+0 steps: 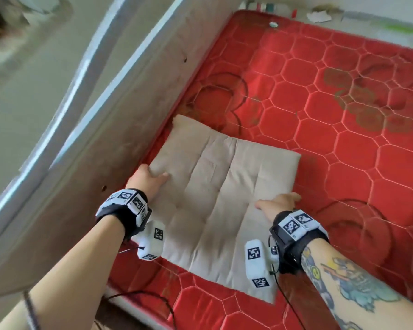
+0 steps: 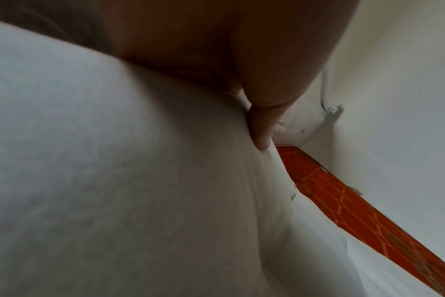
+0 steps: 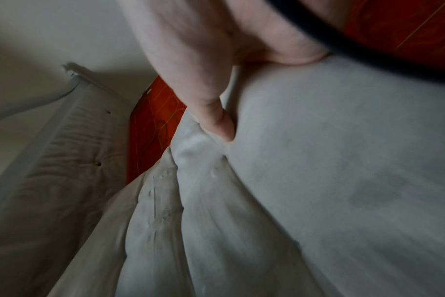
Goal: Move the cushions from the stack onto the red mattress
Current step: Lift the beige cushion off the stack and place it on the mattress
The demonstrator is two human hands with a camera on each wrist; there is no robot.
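A flat beige quilted cushion [image 1: 219, 191] lies on the red mattress [image 1: 343, 163], close to its left edge. My left hand [image 1: 150, 177] grips the cushion's left edge, thumb on top and fingers tucked under. My right hand [image 1: 279, 203] grips the right edge the same way. In the left wrist view the thumb [image 2: 260, 128] presses into the cushion [image 2: 114, 180], with a strip of mattress [image 2: 343, 201] beyond. The right wrist view shows the thumb [image 3: 216, 120] pinching a fold of the cushion [image 3: 343, 180]. The stack of cushions is out of view.
A beige padded panel [image 1: 105, 115] runs along the mattress's left side, right beside the cushion. Papers and small clutter [image 1: 317, 16] sit past the far edge. A small round white object [image 1: 273, 24] lies near the far edge. Black cables [image 1: 153, 296] hang at the near edge.
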